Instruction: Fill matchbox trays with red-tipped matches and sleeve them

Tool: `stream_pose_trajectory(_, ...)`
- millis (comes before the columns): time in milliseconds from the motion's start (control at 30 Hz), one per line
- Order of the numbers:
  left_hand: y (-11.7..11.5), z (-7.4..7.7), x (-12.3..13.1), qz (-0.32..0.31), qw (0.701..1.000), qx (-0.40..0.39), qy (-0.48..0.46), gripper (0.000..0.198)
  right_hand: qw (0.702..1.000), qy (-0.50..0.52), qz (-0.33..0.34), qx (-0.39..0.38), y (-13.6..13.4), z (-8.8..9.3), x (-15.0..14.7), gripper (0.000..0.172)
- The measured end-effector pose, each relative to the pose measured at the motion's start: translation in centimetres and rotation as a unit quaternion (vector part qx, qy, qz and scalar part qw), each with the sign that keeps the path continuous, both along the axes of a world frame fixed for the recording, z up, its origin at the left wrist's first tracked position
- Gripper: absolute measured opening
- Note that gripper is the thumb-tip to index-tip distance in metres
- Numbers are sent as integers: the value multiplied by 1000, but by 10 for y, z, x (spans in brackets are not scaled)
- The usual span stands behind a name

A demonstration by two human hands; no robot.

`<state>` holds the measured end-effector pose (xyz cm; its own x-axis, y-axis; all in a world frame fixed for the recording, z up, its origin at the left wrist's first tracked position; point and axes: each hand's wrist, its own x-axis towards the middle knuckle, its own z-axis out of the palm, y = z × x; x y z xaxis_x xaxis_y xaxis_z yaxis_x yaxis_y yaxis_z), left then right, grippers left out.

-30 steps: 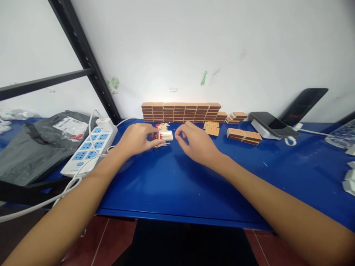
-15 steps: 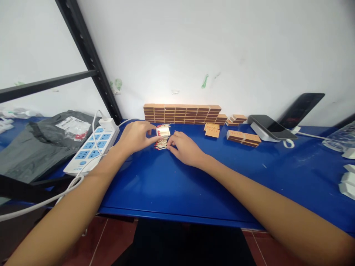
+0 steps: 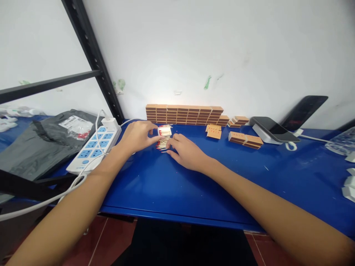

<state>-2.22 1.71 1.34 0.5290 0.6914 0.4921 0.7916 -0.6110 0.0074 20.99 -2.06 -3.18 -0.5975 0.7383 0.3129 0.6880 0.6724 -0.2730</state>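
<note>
Over 1.0 s: right hand [image 3: 187, 153] moved left and slightly down, from bare tabletop right of the small white tray [image 3: 159, 130] to the loose matches [image 3: 161, 145] near frame center, fingertips now among them. Tray sits higher in frame; more loose matches exposed below. Background slid slightly right.

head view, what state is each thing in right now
Match tray: open, matches inside
Left hand: pinching the match tray
Loose matches: heaped on the table
Right hand: fingers bent at the loose matches, grip unclear
Matchboxes: stacked in rows by the wall
Power strip: adapter plugged in
Upright phone: leaning back, screen dark
Grey bag: lying crumpled
</note>
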Motion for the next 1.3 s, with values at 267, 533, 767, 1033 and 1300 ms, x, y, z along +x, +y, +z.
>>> stream_pose_trajectory(267, -1, 0, 1, 3, 1000, -8, 0, 27, 999, 36, 10, -23, 6, -2, 5, 8)
stream_pose_trajectory(533, 0, 0, 0, -1, 1000, -8, 5, 29, 998, 66, 4, -16, 2, 0, 1, 13)
stream_pose_trajectory(767, 1, -1, 0, -3, 1000, -11, 4, 29, 991, 92, -85, -39, 17, -6, -3, 15)
stream_pose_trajectory(1033, 2, -1, -1, -3, 1000, -8, 8, 32, 995, 59, -61, -57, 16, -1, -1, 22)
stream_pose_trajectory(1300, 2, -1, -1, -1, 1000, -4, 3, 36, 995, 20, -93, -22, 17, 8, 21, 13)
